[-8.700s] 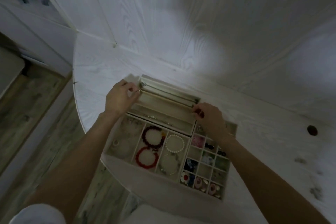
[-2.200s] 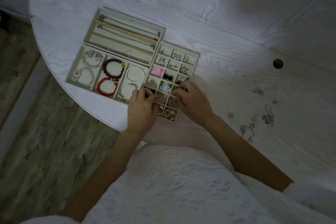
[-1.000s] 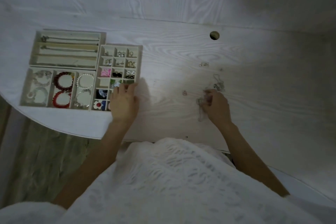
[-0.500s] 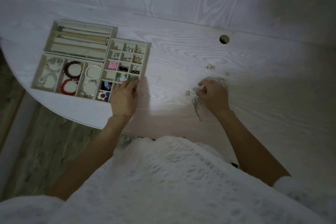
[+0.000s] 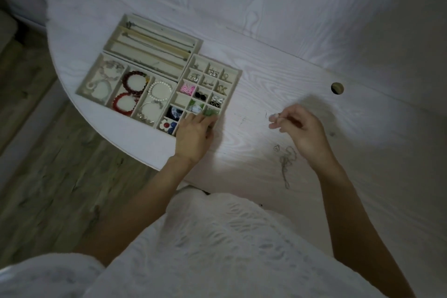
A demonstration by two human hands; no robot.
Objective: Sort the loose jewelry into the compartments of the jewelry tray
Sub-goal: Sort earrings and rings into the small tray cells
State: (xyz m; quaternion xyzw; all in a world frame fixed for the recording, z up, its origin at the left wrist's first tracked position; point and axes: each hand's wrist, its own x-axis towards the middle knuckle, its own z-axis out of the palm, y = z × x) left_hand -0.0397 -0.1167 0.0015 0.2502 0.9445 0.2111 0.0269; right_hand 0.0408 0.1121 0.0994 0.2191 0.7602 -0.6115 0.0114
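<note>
jewelry tray [image 5: 235, 80] seemingly bears no writing

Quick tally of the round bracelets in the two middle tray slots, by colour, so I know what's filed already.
Dark red bead bracelet: 1
Bright red bead bracelet: 1
White pearl bracelet: 1
Silver bangle: 1
Total: 4, all inside the jewelry tray. The slot further left holds pale pieces too tangled to count.

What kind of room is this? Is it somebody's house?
Probably a home, maybe a bedroom corner. A white wood-grain desk with a cable hole stands against matching panelled walls, over a wood-look floor, and a jewelry tray sits on it.
</note>
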